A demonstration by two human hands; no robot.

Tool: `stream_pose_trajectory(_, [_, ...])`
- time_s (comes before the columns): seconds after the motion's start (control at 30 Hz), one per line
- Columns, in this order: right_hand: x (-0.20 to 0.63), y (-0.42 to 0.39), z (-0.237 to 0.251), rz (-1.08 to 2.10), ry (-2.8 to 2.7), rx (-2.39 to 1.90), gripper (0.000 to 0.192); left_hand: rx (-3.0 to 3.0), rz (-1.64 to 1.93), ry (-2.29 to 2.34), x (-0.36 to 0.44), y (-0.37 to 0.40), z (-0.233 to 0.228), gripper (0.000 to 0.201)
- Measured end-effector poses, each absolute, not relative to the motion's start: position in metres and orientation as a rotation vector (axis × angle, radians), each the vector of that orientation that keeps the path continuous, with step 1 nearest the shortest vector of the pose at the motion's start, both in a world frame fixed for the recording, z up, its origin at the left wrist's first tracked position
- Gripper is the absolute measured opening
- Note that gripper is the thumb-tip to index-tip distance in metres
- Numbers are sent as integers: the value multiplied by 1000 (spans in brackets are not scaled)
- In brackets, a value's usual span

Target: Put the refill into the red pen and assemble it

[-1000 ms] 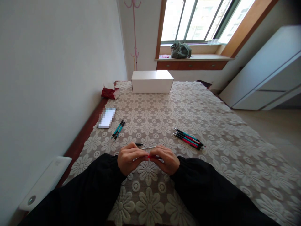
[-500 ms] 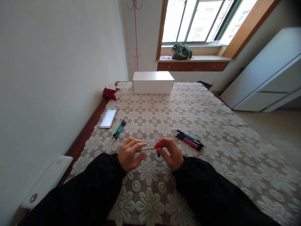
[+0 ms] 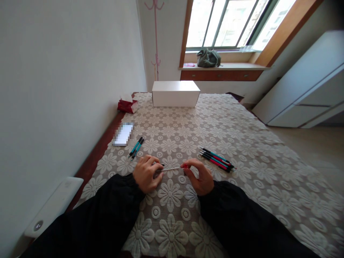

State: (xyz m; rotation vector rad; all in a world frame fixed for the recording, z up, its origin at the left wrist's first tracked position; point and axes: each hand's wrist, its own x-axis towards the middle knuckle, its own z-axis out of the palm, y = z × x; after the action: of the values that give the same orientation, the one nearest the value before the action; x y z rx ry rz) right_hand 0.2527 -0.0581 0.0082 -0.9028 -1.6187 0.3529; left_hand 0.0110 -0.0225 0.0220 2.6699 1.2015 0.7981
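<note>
My left hand [image 3: 146, 174] is closed, its thumb and fingers pinching one end of a thin whitish tube [image 3: 171, 168], like the inner tube of a pen. A small dark tip [image 3: 162, 165] pokes out by the same fingertips. The tube's other end points at my right hand [image 3: 201, 176], which pinches a small red pen part [image 3: 185, 166]; whether the two touch I cannot tell. Several red, teal and black mechanical pencils [image 3: 216, 158] lie side by side right of my right hand. Beyond my left hand lie two teal and black pencils [image 3: 137, 147].
A patterned floral cloth [image 3: 172, 200] covers the table. A phone with a blurred screen [image 3: 123, 134] and a red tissue pack [image 3: 128, 106] lie at the left. At the far end stands a white box [image 3: 175, 98]. A white device [image 3: 53, 208] sits against the left wall.
My hands have drawn slightly apart, so more of the tube shows between them. The fingers of my left hand are more curled, and a dark tip now shows there.
</note>
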Motion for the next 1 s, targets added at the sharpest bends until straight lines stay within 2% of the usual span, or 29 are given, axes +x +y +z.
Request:
stream_pose_trajectory(0.07, [254,-58,9,356,-1587,-961,28,2676,810,1206,10,-22,20,10])
stream_pose_trajectory(0.2, [254,-56,10,352,-1651,-962,11,2696,839,1193,10,-20,15,1])
stream_pose_trajectory(0.43, [256,-54,6,304,-1621,-1101,11,2723,863,1189,10,-18,18,6])
stream_pose_trajectory(0.6, [257,-50,2,307,-1687,-1138,9,2739,1003,1265,6,-15,25,13])
stream_pose_trajectory(1.0, [257,-47,0,301,-1805,-1124,8,2711,1048,1146,10,-19,24,13])
